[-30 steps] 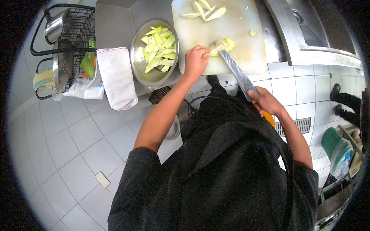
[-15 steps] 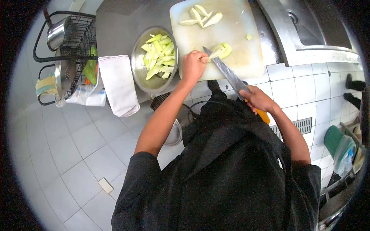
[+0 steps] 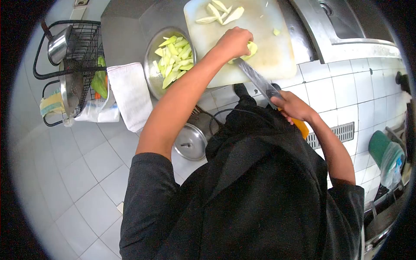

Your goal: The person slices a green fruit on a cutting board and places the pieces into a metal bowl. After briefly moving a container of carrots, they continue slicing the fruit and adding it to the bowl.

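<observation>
My left hand (image 3: 236, 42) is over the white cutting board (image 3: 275, 56), its fingers closed around pale green vegetable slices (image 3: 250, 51) that show past the fingertips. My right hand (image 3: 292, 105) grips a knife (image 3: 258, 78) by its yellow handle. The blade points up and left, its tip close to the slices and below my left hand. More pale cut pieces (image 3: 221, 13) lie at the far end of the board. Left of the board, a metal bowl (image 3: 151, 73) holds many green cut pieces (image 3: 175, 56); my left forearm passes over its lower right edge.
A folded white cloth (image 3: 128, 95) hangs over the counter edge. Beside it stands a black wire rack (image 3: 86, 43) with a metal pot (image 3: 60, 45) and green vegetables (image 3: 99, 82). A metal sink (image 3: 342, 21) is at upper right. A round metal lid (image 3: 190, 142) sits low beneath my left arm.
My left hand has moved up and right, from beside the knife tip onto the slices, and closed on them. The knife has shifted slightly down and right.
</observation>
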Available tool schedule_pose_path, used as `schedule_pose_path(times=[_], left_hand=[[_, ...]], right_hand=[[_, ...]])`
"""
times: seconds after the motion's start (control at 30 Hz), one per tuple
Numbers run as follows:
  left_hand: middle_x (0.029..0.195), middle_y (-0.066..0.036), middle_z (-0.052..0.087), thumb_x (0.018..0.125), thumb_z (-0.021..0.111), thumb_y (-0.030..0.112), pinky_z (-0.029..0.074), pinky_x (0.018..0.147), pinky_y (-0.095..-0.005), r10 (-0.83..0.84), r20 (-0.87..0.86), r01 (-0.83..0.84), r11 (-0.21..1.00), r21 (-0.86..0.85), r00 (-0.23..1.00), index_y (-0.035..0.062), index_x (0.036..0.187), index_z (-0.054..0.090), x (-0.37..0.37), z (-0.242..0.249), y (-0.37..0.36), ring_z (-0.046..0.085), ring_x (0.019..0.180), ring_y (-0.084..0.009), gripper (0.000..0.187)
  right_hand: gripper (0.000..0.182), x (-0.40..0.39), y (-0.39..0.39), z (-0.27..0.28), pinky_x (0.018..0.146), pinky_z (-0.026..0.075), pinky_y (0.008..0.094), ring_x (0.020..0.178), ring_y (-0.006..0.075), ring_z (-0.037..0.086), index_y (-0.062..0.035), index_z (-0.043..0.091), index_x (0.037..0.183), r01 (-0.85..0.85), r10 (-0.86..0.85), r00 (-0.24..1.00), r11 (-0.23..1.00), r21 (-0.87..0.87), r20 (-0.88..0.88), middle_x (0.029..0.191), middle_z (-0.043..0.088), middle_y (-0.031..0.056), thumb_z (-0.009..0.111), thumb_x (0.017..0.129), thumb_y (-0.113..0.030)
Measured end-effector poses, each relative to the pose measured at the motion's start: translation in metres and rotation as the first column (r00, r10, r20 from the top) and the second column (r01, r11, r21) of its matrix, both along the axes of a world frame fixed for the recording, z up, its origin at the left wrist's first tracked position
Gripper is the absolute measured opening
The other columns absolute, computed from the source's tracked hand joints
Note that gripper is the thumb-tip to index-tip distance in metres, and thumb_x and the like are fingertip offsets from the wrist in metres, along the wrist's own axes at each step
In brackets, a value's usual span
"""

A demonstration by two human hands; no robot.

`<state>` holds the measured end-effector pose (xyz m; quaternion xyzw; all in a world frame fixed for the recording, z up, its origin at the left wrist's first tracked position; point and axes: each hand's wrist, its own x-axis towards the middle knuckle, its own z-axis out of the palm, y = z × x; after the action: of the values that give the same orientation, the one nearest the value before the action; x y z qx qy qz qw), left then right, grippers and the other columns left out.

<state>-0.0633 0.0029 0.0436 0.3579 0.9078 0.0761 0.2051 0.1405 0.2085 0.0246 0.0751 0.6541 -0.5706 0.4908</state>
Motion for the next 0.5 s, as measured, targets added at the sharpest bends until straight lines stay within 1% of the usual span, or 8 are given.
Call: schedule_pose_path(times=[0.07, 0.13, 0.2, 0.3, 0.37, 0.43, 0.47, 0.5], left_hand=[[0.103, -0.019, 0.072, 0.069, 0.082, 0.018, 0.055, 0.09, -0.0427, -0.038, -0.075, 0.04, 0.999, 0.031, 0.996, 0.0058, 0.11, 0.074, 0.002, -0.004, -0.004, 0.069, 0.097, -0.0357, 0.044], [0.104, -0.018, 0.073, 0.07, 0.083, 0.017, 0.055, 0.091, -0.0428, -0.003, -0.064, 0.005, 0.999, 0.038, 0.998, 0.0041, 0.109, 0.074, 0.005, 0.001, -0.001, 0.069, 0.1, -0.0349, 0.041], [0.103, -0.018, 0.073, 0.071, 0.083, 0.018, 0.055, 0.091, -0.042, 0.049, -0.052, -0.045, 0.995, 0.085, 0.997, 0.0035, 0.108, 0.075, 0.004, 0.0, -0.003, 0.069, 0.099, -0.0345, 0.041], [0.1, -0.02, 0.073, 0.07, 0.083, 0.021, 0.055, 0.088, -0.0395, 0.172, -0.003, -0.169, 0.968, 0.186, 0.985, 0.0039, 0.109, 0.075, -0.002, 0.001, -0.017, 0.07, 0.093, -0.0334, 0.044], [0.098, -0.019, 0.073, 0.069, 0.085, 0.022, 0.056, 0.086, -0.0379, 0.297, 0.065, -0.304, 0.924, 0.234, 0.953, 0.0038, 0.108, 0.075, -0.012, 0.01, -0.03, 0.071, 0.09, -0.031, 0.044], [0.096, -0.017, 0.073, 0.068, 0.088, 0.025, 0.056, 0.084, -0.0368, 0.364, 0.014, -0.357, 0.904, 0.234, 0.931, 0.004, 0.106, 0.076, -0.032, 0.02, -0.043, 0.072, 0.087, -0.028, 0.045], [0.096, -0.017, 0.074, 0.069, 0.088, 0.026, 0.056, 0.084, -0.037, 0.389, -0.022, -0.374, 0.897, 0.237, 0.921, 0.0041, 0.106, 0.076, -0.043, 0.026, -0.049, 0.071, 0.087, -0.0283, 0.044], [0.096, -0.017, 0.074, 0.069, 0.088, 0.027, 0.056, 0.084, -0.0373, 0.415, -0.055, -0.391, 0.888, 0.244, 0.908, 0.0041, 0.105, 0.077, -0.052, 0.033, -0.052, 0.071, 0.086, -0.0286, 0.044]], right_hand=[[0.034, -0.005, -0.011, -0.006, 0.038, 0.047, 0.0322, 0.044, 0.0167, 0.055, 0.0011, 0.053, 0.106, -0.058, 0.059, 0.998, 0.998, 0.005, -0.039, 0.064, 0.053, 0.0071, 0.048, 0.106, -0.032], [0.033, -0.005, -0.026, -0.009, 0.038, 0.047, 0.033, 0.044, 0.0178, 0.056, 0.0012, 0.053, 0.107, -0.073, 0.075, 0.995, 0.997, 0.03, -0.067, 0.066, 0.056, 0.0095, 0.049, 0.105, -0.032], [0.033, -0.006, -0.033, -0.005, 0.04, 0.049, 0.0349, 0.045, 0.0203, 0.058, 0.0013, 0.055, 0.109, -0.088, 0.097, 0.991, 0.992, 0.091, -0.093, 0.069, 0.06, 0.013, 0.05, 0.105, -0.031], [0.034, -0.005, -0.028, -0.004, 0.04, 0.049, 0.0351, 0.046, 0.0218, 0.058, 0.0014, 0.055, 0.112, -0.096, 0.113, 0.984, 0.988, 0.123, -0.136, 0.069, 0.061, 0.0134, 0.051, 0.105, -0.032], [0.036, -0.008, -0.021, 0.006, 0.052, 0.053, 0.0417, 0.054, 0.0293, 0.064, 0.0022, 0.058, 0.111, -0.14, 0.17, 0.972, 0.973, 0.183, -0.163, 0.075, 0.065, 0.0197, 0.052, 0.103, -0.032], [0.035, -0.007, -0.014, 0.011, 0.061, 0.054, 0.0454, 0.059, 0.0338, 0.066, 0.0026, 0.06, 0.108, -0.169, 0.23, 0.941, 0.955, 0.243, -0.251, 0.08, 0.067, 0.0227, 0.053, 0.102, -0.032], [0.034, -0.004, -0.012, 0.015, 0.075, 0.052, 0.0492, 0.074, 0.0412, 0.067, 0.0021, 0.062, 0.104, -0.159, 0.236, 0.941, 0.942, 0.296, -0.243, 0.085, 0.067, 0.0258, 0.053, 0.101, -0.031], [0.034, -0.002, -0.008, 0.019, 0.076, 0.052, 0.0496, 0.077, 0.0425, 0.067, 0.0018, 0.062, 0.103, -0.154, 0.24, 0.935, 0.938, 0.31, -0.26, 0.086, 0.067, 0.0261, 0.054, 0.101, -0.031]])
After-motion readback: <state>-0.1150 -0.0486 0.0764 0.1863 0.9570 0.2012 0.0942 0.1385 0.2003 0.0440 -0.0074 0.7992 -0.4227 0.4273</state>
